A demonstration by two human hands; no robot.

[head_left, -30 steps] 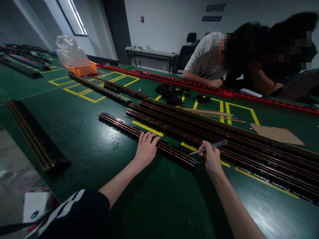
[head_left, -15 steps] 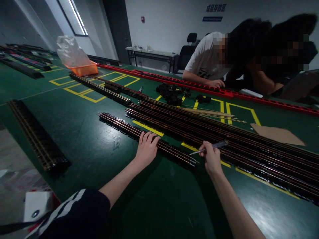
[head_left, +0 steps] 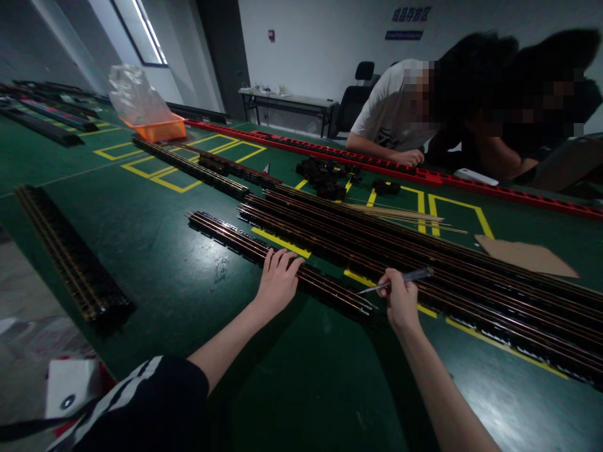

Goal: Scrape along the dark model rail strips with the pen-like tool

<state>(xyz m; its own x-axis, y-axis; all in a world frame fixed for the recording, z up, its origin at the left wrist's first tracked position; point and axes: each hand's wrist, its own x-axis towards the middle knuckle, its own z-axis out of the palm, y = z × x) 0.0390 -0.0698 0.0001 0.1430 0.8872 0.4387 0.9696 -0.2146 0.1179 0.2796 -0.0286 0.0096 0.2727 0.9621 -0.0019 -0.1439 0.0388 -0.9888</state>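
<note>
A black track piece with copper-coloured rods (head_left: 327,287) lies slantwise on the green table in front of me. My left hand (head_left: 279,276) rests on its middle, fingers spread a little and bent over the rods. My right hand (head_left: 399,294) grips a screwdriver (head_left: 417,274) with a dark handle; its thin metal tip reaches the rods near the right end of the piece. Just beyond lies a wide group of similar long black pieces with rods (head_left: 452,276), running off to the right.
Another railed piece (head_left: 70,251) lies at the left. Farther back are an orange basket (head_left: 164,130) with a plastic bag, black parts (head_left: 323,179), thin rods (head_left: 400,215), cardboard (head_left: 525,256) and a long red rail (head_left: 358,156). Two people lean over the far side.
</note>
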